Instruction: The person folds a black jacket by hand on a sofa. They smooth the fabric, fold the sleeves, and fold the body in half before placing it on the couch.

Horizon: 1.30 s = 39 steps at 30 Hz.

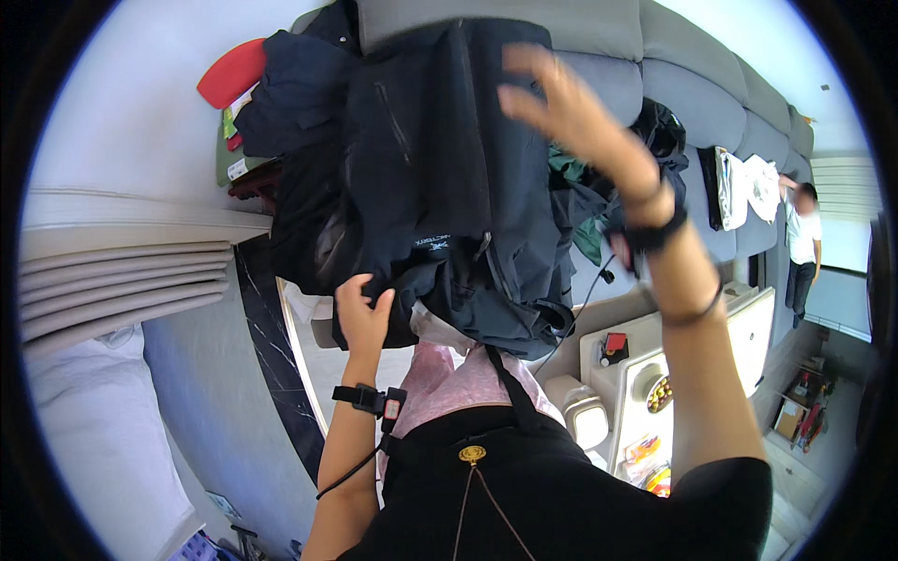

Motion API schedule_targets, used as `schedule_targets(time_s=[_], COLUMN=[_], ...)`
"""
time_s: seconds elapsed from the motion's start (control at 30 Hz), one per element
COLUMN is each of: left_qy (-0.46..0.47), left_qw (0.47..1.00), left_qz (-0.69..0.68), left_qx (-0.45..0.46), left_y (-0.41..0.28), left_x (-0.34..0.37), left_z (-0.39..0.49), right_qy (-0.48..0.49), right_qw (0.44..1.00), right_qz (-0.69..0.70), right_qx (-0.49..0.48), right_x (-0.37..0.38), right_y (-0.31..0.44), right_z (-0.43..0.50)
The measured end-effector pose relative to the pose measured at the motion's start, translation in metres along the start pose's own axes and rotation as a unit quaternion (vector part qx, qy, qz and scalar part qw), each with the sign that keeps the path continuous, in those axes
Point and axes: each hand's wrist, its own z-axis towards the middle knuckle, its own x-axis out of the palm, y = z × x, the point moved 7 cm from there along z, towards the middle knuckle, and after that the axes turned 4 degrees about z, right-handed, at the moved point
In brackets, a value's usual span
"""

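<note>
A black Arc'teryx jacket (421, 161) lies spread out before me, its zipped front facing up and its collar and hood end nearest my body. My left hand (363, 308) rests at the jacket's near left edge, fingers curled; whether it grips the cloth cannot be told. Blurred, my right hand (544, 98) hovers over the far right part of the jacket with fingers apart, holding nothing. Pale lining shows at the jacket's near edge, above my pink patterned trousers (470, 379).
Dark clothes (295, 91) are piled at the left beside a red object (231, 73). A grey sofa (596, 84) holds more garments at the right. Right of me stands a white table (631, 393) with food on it. A person (801, 238) stands far right. A thin cable hangs near my right wrist.
</note>
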Motion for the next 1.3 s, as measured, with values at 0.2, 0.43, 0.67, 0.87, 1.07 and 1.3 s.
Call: schedule_targets(time_s=[0.2, 0.43, 0.67, 0.87, 1.07, 1.3], left_qy=[0.05, 0.345, 0.24, 0.016, 0.188, 0.19], left_qw=[0.986, 0.923, 0.951, 0.884, 0.844, 0.906], left_qz=[0.144, -0.072, -0.173, 0.426, 0.259, 0.181], left_qx=[-0.067, -0.155, -0.085, 0.194, 0.429, 0.333], left_y=[0.099, 0.115, 0.058, 0.032, -0.065, -0.072], left_x=[0.006, 0.018, -0.177, -0.153, -0.004, 0.104], left_z=[-0.008, 0.004, 0.109, 0.092, 0.004, 0.012], right_qy=[0.192, 0.033, 0.087, 0.155, 0.14, 0.139], right_qw=[0.839, 0.75, 0.75, 0.624, 0.782, 0.77], right_qz=[0.178, 0.174, 0.258, 0.503, 0.381, 0.332], right_qx=[0.476, 0.638, 0.603, 0.578, 0.473, 0.527], right_x=[0.108, 0.157, 0.165, 0.242, 0.256, 0.237], right_y=[0.112, 0.156, 0.204, 0.27, 0.288, 0.307], right_z=[-0.291, -0.375, -0.352, -0.365, -0.349, -0.374])
